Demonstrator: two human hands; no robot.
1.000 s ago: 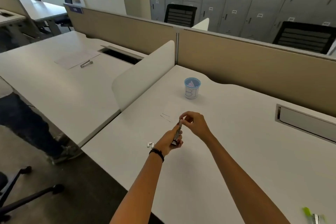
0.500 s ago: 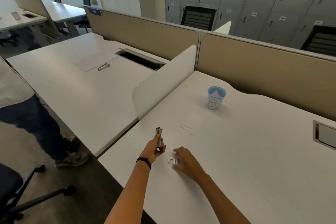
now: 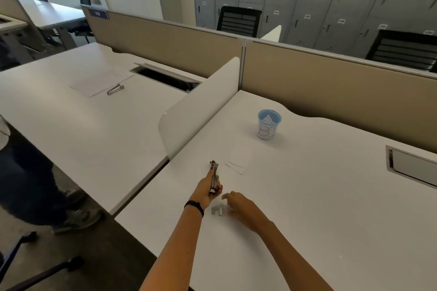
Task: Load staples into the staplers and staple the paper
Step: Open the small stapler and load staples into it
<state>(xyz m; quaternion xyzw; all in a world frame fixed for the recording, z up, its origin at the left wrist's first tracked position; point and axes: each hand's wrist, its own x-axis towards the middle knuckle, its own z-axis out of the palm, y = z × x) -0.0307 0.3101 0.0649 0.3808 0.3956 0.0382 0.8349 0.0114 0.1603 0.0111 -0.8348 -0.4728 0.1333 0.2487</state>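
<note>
Silvery metal stapler [image 3: 214, 178] stands upright in your left hand [image 3: 208, 192], fingers wrapped round its lower end. Just right of it, your right hand [image 3: 238, 205] curls over the grey staple strips [image 3: 217, 211] on the desk [image 3: 307, 196]; I cannot tell whether it pinches one. Loading looks unfinished, and the paper [image 3: 240, 158] just beyond awaits stapling.

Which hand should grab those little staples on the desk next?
Probably the right hand. It seems to hold nothing and is right beside the staple strips lying on the desk. The left hand is busy gripping the stapler.
</note>
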